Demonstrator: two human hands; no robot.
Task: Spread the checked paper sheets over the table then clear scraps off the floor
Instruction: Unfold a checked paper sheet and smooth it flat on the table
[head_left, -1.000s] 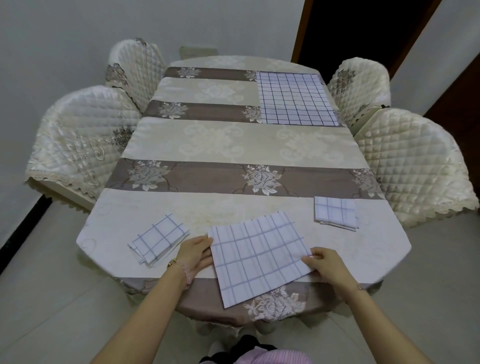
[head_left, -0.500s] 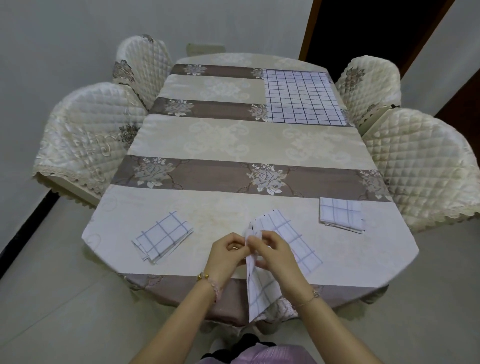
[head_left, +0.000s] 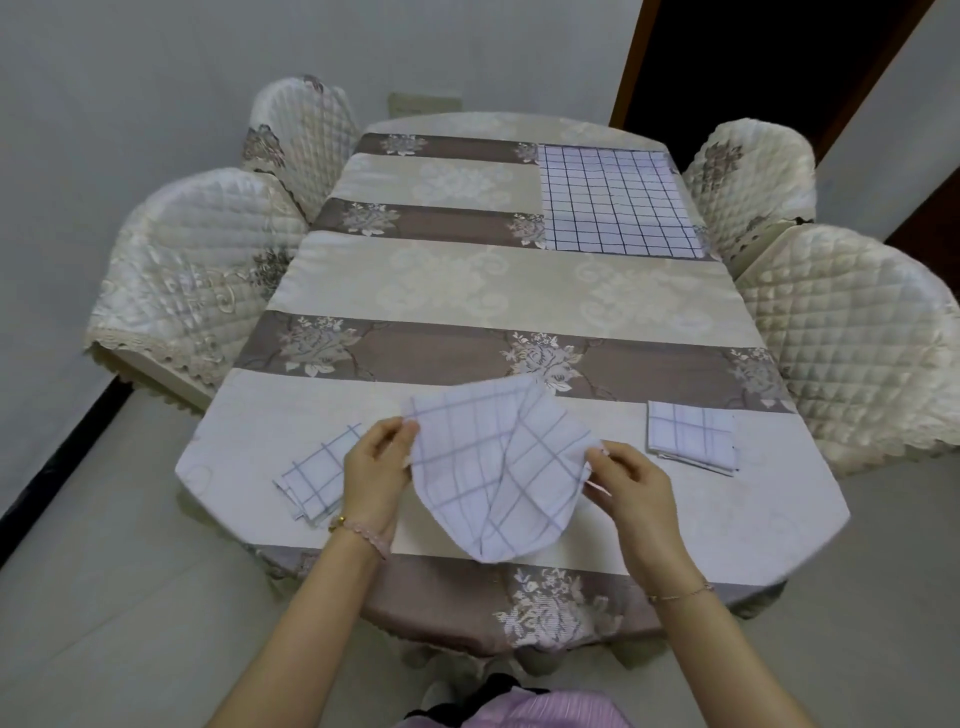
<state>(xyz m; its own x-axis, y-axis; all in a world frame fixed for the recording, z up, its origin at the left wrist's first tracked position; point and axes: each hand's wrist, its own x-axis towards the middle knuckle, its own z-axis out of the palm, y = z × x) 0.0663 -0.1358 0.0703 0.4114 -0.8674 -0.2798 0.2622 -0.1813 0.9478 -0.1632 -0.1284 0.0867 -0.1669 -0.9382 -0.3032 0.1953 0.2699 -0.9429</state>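
Both hands hold one white checked sheet (head_left: 493, 467) above the near end of the table (head_left: 519, 291); it sags in a loose fold between them. My left hand (head_left: 376, 467) pinches its left corner and my right hand (head_left: 631, 480) pinches its right corner. A folded checked sheet (head_left: 314, 475) lies on the table just left of my left hand. Another folded sheet (head_left: 691, 436) lies to the right of my right hand. One checked sheet (head_left: 615, 200) lies spread flat at the far right of the table.
Quilted cream chairs stand close along both sides, two at the left (head_left: 197, 265) and two at the right (head_left: 852, 338). A dark doorway (head_left: 769, 57) opens behind the far right corner. Grey floor (head_left: 104, 597) lies around the near end.
Half a second ago my hands were together at the sheet's folded edge; they have since pulled apart sideways, opening the sheet, which is lifted off the table edge.
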